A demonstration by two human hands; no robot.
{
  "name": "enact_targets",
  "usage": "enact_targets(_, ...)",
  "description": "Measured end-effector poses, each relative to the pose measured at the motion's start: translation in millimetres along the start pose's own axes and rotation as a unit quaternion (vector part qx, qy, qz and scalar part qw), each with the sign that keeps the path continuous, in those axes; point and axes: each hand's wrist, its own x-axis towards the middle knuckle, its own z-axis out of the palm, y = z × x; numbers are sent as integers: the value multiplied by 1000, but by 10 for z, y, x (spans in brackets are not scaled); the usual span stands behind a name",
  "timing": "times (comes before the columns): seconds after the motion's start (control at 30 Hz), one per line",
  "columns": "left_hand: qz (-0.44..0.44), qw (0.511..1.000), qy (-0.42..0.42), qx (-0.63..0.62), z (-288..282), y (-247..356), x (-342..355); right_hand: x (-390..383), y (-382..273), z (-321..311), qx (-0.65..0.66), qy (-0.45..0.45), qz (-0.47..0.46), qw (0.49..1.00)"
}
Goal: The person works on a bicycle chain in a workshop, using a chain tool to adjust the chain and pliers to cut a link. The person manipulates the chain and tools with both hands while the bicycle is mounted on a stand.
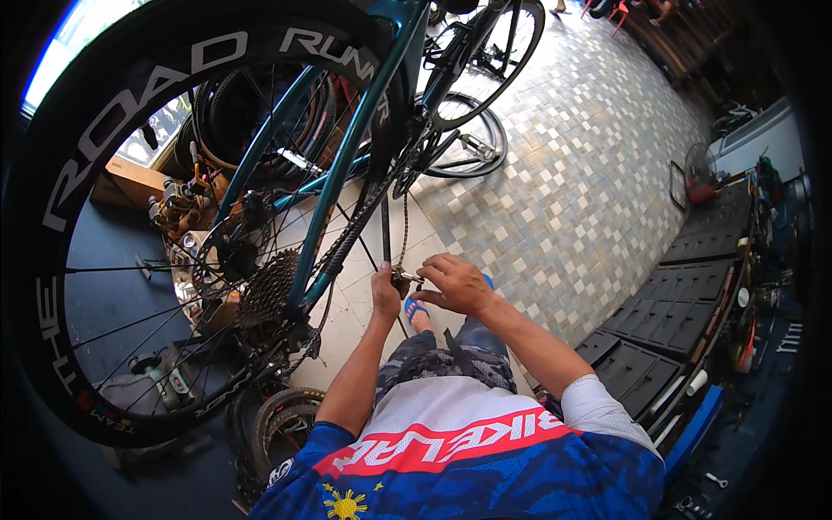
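Note:
A teal bicycle frame (347, 173) stands at my left, its deep-rimmed black wheel (52, 286) close to me. Its rear cassette (270, 290) shows through the spokes. From the bike a length of chain (405, 227) hangs down to my hands. There my left hand (386, 292) is closed round a small metal tool (403, 276) that looks like a chain breaker. My right hand (457, 283) is at the tool's other side, fingers bent and pinching its handle end. The fine contact between tool and chain is too small to make out.
Another bicycle wheel (472, 143) lies beyond the frame on the tiled floor (572, 173). Loose tyres (286, 425) stand at lower left. Black drawer units (676, 303) and a tool bench line the right, with a red fan (700, 178) farther off.

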Motion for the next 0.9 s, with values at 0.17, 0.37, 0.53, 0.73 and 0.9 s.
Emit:
enact_targets(0.17,13,999,-4,44,-11,-68,32,-8,-122,251,106,-19,210,972)
enact_targets(0.37,102,990,8,100,-7,-152,14,9,-231,329,670,4,527,522)
enact_targets(0.53,42,999,-28,-2,-7,-73,-21,-4,-246,160,206,27,259,943)
enact_targets(0.73,44,999,-17,8,-18,-2,4,-54,-298,-197,97,-25,84,991)
enact_targets(0.9,73,996,-27,52,-11,11,21,10,-390,-123,131,-52,208,968)
